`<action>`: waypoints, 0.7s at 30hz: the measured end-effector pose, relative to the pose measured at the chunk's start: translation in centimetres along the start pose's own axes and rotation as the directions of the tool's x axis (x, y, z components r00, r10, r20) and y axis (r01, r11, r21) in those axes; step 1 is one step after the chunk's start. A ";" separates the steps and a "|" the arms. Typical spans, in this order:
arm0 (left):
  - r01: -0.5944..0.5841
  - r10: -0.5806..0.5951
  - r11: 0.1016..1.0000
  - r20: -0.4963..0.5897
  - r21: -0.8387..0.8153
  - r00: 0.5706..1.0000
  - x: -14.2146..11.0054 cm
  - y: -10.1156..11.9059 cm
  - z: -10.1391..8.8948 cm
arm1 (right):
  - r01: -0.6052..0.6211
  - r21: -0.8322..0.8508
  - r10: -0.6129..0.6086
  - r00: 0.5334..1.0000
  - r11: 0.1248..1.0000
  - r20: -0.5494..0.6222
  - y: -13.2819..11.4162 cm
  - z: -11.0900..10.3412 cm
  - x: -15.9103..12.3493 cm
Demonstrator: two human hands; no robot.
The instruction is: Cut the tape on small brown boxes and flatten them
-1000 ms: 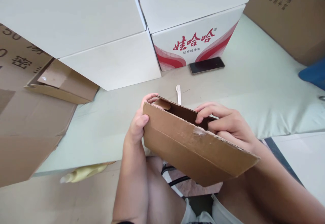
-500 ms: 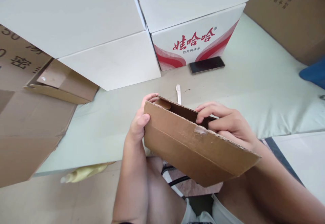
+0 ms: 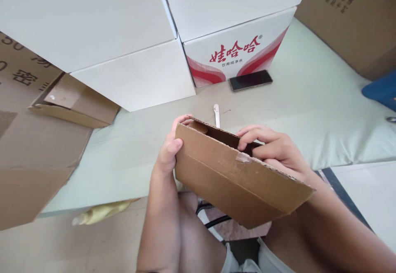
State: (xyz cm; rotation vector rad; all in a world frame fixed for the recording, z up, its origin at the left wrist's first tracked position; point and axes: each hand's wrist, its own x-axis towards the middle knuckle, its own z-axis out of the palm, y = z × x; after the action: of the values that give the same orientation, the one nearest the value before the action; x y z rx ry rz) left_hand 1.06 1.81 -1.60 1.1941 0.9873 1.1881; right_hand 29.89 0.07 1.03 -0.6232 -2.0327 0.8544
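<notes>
I hold a small brown cardboard box [image 3: 235, 182] above my knees, its open top tilted away from me. My left hand [image 3: 168, 151] grips its left end, thumb on the near face and fingers curled round the far side. My right hand [image 3: 272, 149] is closed over the top edge on the right, fingertips dipping into the opening. A strip of clear tape sits on the near face. What lies inside the box is hidden.
A pale green mat [image 3: 309, 100] covers the floor ahead. Two large white cartons [image 3: 130, 71] stand at the back, one with red print [image 3: 235, 50]. A dark phone [image 3: 250, 80] and a small white tool [image 3: 216, 114] lie on the mat. Flattened brown cardboard [image 3: 31, 149] lies left.
</notes>
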 end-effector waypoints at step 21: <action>0.078 -0.108 0.987 0.216 0.140 0.970 -1.4 1.3 -2.5 | 0.001 0.089 0.006 0.997 0.996 -0.076 1.0 0.8 -0.4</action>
State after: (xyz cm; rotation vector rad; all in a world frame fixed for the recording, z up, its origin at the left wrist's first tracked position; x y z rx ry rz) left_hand -1.77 0.78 -0.67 1.3382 0.9508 0.9036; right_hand 29.56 0.22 -0.26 -0.5997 -1.9151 0.9036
